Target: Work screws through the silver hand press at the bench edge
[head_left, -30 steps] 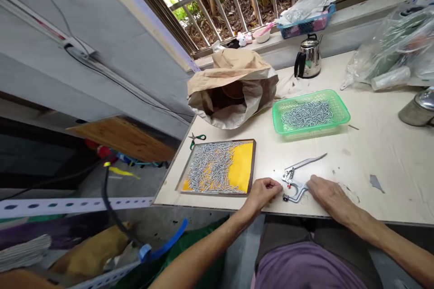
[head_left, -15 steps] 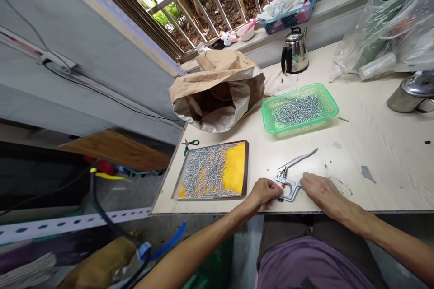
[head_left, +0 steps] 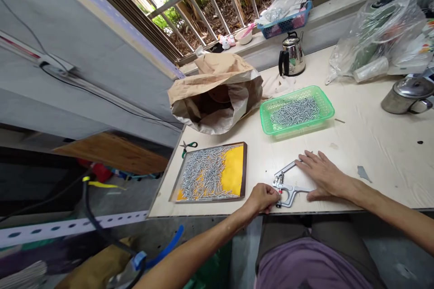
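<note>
The grey hand pliers point(head_left: 289, 189), with a spring and a C-shaped jaw, lie on the table near its front edge, handles spread apart. My left hand point(head_left: 262, 198) is at the jaw, fingertips pinched together beside a small red part; whatever they hold is hidden. Over the handle ends is my right hand point(head_left: 322, 174), open with fingers spread, fingertips at the upper handle and thumb by the lower one. Left of my hands, a shallow tray point(head_left: 244, 169) with a yellow bottom holds many small silvery metal pins point(head_left: 205, 174). More such pieces fill a green plastic basket point(head_left: 266, 122) farther back.
Small scissors point(head_left: 188, 147) lie beyond the tray's left corner. Behind it, a crumpled brown paper bag point(head_left: 217, 72) gapes open. A metal kettle point(head_left: 293, 56), a lidded metal cup point(head_left: 405, 95) and a clear plastic bag point(head_left: 369, 45) stand farther back. A barred window is behind.
My right hand has opened and moved up from the lower handle, fingers now spread toward the upper handle. My left hand stays pinched at the jaw. The view has shifted slightly.
</note>
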### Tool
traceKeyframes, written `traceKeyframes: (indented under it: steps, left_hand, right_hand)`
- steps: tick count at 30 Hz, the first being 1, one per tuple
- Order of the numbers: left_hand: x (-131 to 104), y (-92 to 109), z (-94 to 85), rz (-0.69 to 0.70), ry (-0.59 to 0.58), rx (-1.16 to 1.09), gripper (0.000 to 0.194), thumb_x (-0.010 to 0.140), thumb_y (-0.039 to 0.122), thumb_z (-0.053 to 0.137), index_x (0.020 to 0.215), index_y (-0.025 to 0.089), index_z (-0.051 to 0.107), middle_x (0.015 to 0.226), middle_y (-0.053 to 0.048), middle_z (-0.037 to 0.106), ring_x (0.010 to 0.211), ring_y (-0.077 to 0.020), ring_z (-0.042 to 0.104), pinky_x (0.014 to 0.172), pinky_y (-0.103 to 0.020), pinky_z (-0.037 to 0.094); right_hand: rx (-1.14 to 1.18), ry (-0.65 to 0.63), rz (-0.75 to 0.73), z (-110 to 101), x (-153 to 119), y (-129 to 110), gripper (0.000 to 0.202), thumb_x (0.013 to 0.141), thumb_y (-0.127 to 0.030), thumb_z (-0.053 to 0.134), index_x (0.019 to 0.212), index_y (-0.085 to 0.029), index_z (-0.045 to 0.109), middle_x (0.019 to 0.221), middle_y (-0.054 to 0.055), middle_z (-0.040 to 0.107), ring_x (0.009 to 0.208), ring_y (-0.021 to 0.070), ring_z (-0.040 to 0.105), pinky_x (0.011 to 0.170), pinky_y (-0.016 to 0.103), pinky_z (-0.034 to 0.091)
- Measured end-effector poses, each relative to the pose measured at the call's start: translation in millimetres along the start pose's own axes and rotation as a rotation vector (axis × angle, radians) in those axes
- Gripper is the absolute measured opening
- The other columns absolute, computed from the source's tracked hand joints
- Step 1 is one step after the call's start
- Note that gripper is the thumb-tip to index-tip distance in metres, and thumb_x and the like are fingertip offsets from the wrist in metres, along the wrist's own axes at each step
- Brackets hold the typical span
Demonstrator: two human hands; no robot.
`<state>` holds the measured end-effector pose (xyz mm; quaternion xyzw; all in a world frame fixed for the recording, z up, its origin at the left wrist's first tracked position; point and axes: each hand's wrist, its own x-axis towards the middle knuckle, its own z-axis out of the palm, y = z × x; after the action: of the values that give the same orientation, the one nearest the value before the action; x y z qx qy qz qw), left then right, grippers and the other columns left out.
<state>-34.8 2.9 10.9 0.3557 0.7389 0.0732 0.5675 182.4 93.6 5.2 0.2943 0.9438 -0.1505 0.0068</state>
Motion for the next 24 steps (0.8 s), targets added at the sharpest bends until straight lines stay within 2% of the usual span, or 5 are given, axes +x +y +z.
traceKeyframes:
  steps: [8, 12, 17, 20, 24]
  left_hand:
    - [-5.4, 2.3, 3.8, 0.039, 0.003, -0.031, 0.021, 0.068, 0.029, 0.062, 0.055, 0.015, 0.052, 0.037, 0.009, 0.04, 0.034, -0.0055, 0.033, 0.038, -0.019, 0.032]
    - [-10.4, -1.9, 4.2, 0.049, 0.057, 0.121, 0.023, 0.075, 0.028, 0.059, 0.057, 0.016, 0.053, 0.042, 0.006, 0.044, 0.04, -0.0087, 0.041, 0.045, -0.022, 0.038]
    - [-11.5, -3.1, 15.3, 0.602, 0.405, 0.535, 0.018, 0.079, 0.03, 0.063, 0.092, 0.017, 0.061, 0.094, -0.006, 0.064, 0.089, -0.0211, 0.059, 0.078, -0.033, 0.048]
    - [3.1, 10.7, 25.4, 0.941, 0.345, 0.732, 0.051, 0.077, 0.036, 0.069, 0.121, 0.018, 0.048, 0.123, -0.013, 0.055, 0.114, -0.0276, 0.049, 0.094, -0.043, 0.044]
    - [21.9, 31.3, 30.1, 1.032, 0.224, 0.819, 0.067, 0.076, 0.041, 0.069, 0.13, 0.016, 0.038, 0.12, -0.014, 0.054, 0.107, -0.0282, 0.051, 0.092, -0.044, 0.045]
  right_hand:
    - [-0.002, 0.072, -0.008, -4.9, -1.8, -10.2, 0.082, 0.061, -0.039, 0.078, 0.131, -0.014, 0.045, 0.116, 0.016, 0.061, 0.105, 0.0328, 0.053, 0.097, 0.056, 0.033]
    - [0.03, 0.105, -0.031, -4.6, -8.2, -13.5, 0.075, 0.065, -0.029, 0.076, 0.131, -0.015, 0.044, 0.105, 0.012, 0.063, 0.094, 0.028, 0.055, 0.092, 0.048, 0.038]
    - [0.111, 0.136, -0.033, 1.4, -13.9, -16.0, 0.075, 0.07, -0.021, 0.07, 0.137, -0.017, 0.036, 0.107, 0.011, 0.062, 0.093, 0.027, 0.054, 0.08, 0.041, 0.046]
    - [0.156, 0.184, -0.039, 7.9, -16.3, -15.5, 0.081, 0.072, -0.021, 0.067, 0.142, -0.022, 0.027, 0.109, 0.01, 0.062, 0.095, 0.0263, 0.054, 0.082, 0.041, 0.046]
    - [0.134, 0.189, -0.016, 10.9, -20.6, -10.8, 0.086, 0.065, -0.028, 0.075, 0.139, -0.016, 0.033, 0.111, 0.013, 0.06, 0.099, 0.0283, 0.053, 0.082, 0.041, 0.047]
